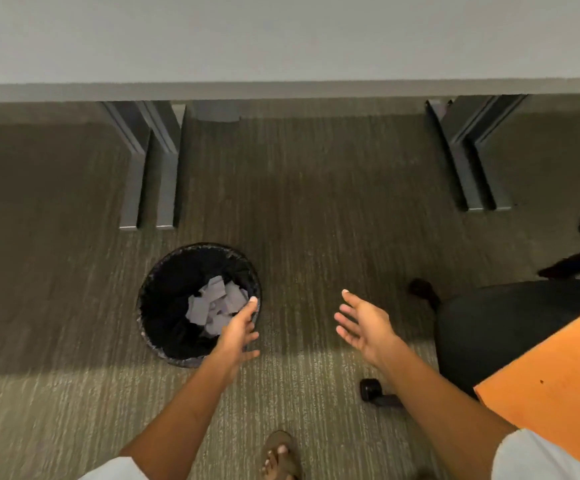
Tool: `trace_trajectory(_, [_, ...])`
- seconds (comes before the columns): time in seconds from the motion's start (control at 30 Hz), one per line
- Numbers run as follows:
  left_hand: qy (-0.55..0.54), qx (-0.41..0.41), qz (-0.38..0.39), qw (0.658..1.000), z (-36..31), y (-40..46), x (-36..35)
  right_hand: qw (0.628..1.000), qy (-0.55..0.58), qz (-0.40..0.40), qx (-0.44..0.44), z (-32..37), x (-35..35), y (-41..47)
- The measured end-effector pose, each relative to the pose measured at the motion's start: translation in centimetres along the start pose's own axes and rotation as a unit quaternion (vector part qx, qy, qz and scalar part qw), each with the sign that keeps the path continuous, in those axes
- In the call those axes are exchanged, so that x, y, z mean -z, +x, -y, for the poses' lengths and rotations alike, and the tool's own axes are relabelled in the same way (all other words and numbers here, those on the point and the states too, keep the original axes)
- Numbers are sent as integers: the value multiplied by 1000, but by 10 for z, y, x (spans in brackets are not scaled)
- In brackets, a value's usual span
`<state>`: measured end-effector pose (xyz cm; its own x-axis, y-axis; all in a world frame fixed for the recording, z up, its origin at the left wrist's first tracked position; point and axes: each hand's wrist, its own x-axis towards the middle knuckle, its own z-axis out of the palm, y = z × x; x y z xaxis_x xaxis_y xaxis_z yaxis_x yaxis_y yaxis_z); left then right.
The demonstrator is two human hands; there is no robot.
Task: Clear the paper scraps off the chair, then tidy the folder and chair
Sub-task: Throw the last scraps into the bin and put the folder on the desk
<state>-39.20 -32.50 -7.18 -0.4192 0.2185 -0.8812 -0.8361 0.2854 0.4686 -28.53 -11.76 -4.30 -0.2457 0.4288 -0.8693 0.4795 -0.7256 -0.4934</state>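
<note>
Nearest the camera, a sandalled foot [281,453] stands on the carpet [56,393] at six o'clock, and above it both arms reach forward: the left hand [238,332] spread wide and empty over the near rim of the bin [150,289] at about nine o'clock, the right hand [364,327] likewise open and holding nothing. Paper scraps [214,308] lie inside the bin, so the clearing looks done. At four o'clock the orange folder [555,386] rests on the black chair [489,323], apparently untidied, though most of the seat is out of view.
</note>
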Motion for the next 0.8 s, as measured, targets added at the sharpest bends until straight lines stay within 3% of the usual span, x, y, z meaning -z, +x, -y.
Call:
trace_trajectory(0.23, [234,-60,113,964,-6,-33,-131,969,129,-149,149,52,127,-15])
trace_trajectory(0.57, [404,-145,200,881,50,-71,-318,917,226,-298,136,51,336,-44])
trace_trajectory(0.8, [621,-294,184,703,98,-84,-393,892,258,-367,65,5,439,-48])
